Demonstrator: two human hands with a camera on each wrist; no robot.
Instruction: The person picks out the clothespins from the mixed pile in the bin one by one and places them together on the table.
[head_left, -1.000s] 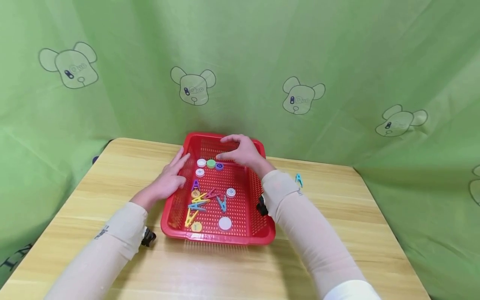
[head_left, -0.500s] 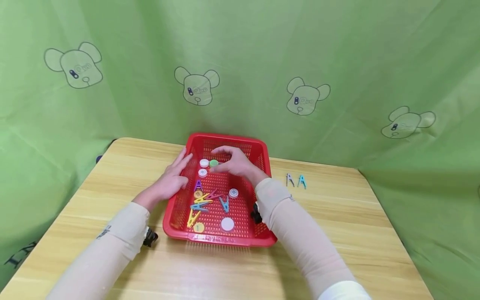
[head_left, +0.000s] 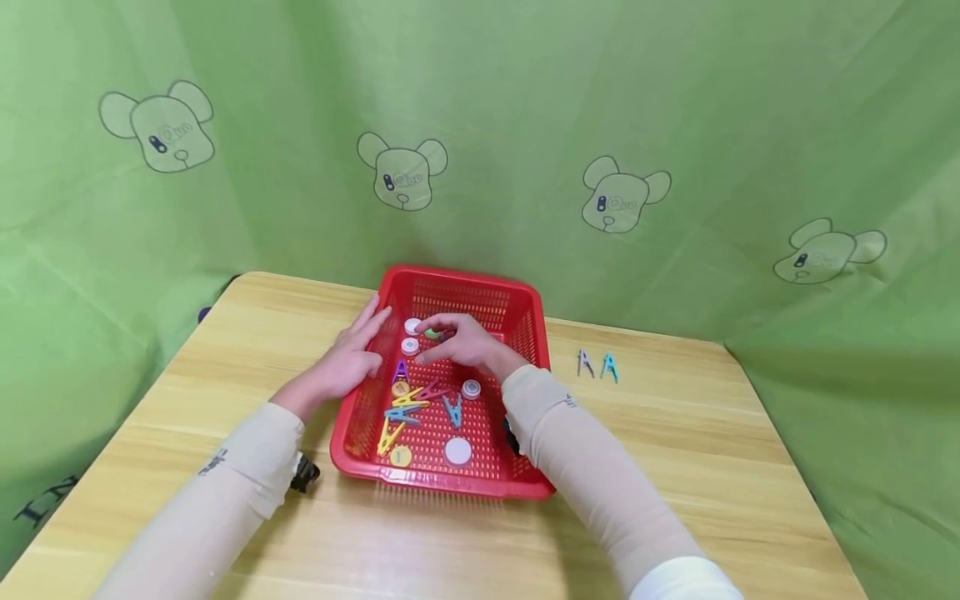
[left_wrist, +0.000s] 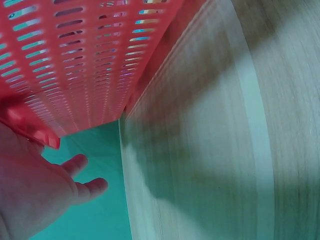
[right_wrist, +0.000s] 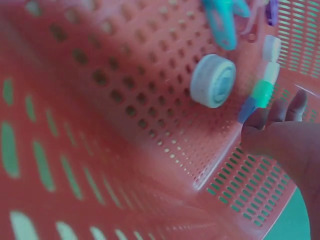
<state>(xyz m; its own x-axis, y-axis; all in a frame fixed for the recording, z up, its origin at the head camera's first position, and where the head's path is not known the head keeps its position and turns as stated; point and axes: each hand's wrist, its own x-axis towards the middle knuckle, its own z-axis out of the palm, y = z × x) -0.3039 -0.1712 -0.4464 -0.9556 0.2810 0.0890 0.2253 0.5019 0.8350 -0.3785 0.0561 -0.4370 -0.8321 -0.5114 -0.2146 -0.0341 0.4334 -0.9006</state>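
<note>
A red plastic basket (head_left: 480, 490) on the table holds several bottle caps and clothespins. My left hand (head_left: 348, 360) rests along its left rim, fingers extended. Inside, my right hand (head_left: 465, 343) hovers over the back-left caps, thumb and fingers curved apart with nothing between them. It partly covers the green cap (right_wrist: 262, 93) and the blue cap (right_wrist: 247, 110). White caps (head_left: 409, 346) sit just left of its fingertips. Nearer me lie a purple clothespin (head_left: 401, 370), yellow clothespins (head_left: 387, 437), a blue clothespin (head_left: 453, 411) and a pink clothespin (head_left: 432, 390).
Toward the basket's front are a large white cap (head_left: 458, 452) and a yellow cap (head_left: 401, 456); another white cap (right_wrist: 213, 81) sits mid-basket. On the table to the right lie a grey clothespin (head_left: 585, 362) and a turquoise clothespin (head_left: 609, 367). A green curtain (head_left: 510, 100) hangs behind.
My right hand has come from the basket's back toward me and slightly left, over the caps. The grey clothespin has come out from behind the sleeve. My left hand stays at the rim.
</note>
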